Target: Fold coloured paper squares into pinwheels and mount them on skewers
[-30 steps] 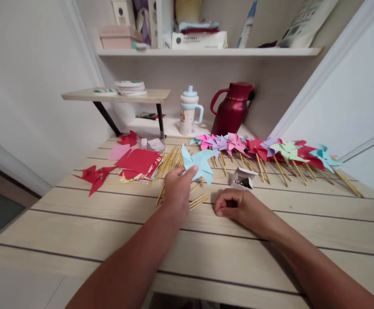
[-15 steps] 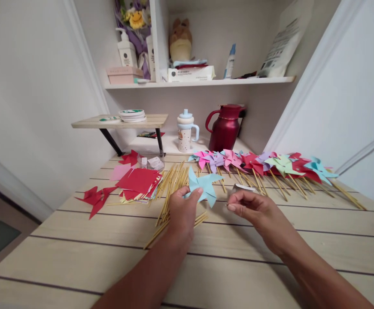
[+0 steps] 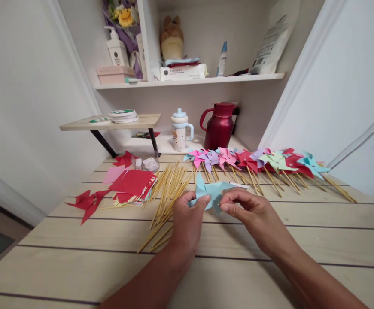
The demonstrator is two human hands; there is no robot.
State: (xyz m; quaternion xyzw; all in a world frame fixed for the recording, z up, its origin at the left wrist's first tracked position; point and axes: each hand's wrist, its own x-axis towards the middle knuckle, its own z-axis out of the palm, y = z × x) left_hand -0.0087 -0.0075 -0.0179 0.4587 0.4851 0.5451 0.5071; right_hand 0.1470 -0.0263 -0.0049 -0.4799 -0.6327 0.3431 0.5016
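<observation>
Left hand (image 3: 187, 221) curled, thumb and fingertips pinching the left edge of a light blue paper pinwheel (image 3: 210, 193). Right hand (image 3: 254, 214) meets it from the right, fingers bent, pinching the folded paper near its centre. Both forearms reach in from the table's near edge. Pinwheel: matte paper, pointed triangular blades, held just above the pale wood-plank table (image 3: 77, 266) near its middle. Thin bamboo sticks (image 3: 167, 193) lie fanned just left of the hands. Farther left, a stack of red paper squares (image 3: 132, 182). Along the far edge, a row of finished pinwheels (image 3: 257, 161) on sticks.
</observation>
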